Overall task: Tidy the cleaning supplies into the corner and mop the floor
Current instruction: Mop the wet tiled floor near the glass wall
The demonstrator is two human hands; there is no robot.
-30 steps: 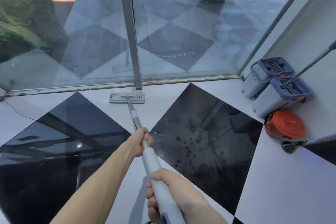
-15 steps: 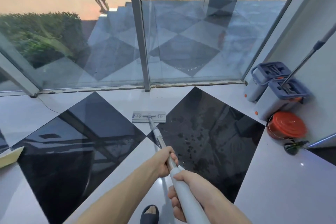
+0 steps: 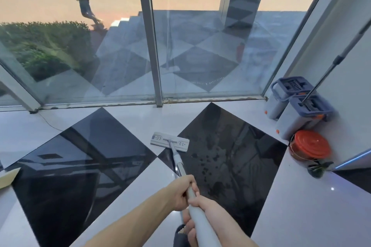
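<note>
Both hands clamped on mop handle [image 3: 178, 163], left hand [image 3: 181, 192] nearer the head than right hand [image 3: 208, 209]; mop head [image 3: 169, 144] lies ahead on floor [image 3: 301, 206], mid-room, long axis crosswise to handle.

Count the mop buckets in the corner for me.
2: the far mop bucket by the glass, and the near mop bucket touching it, with a second mop's pole standing in it.
</note>
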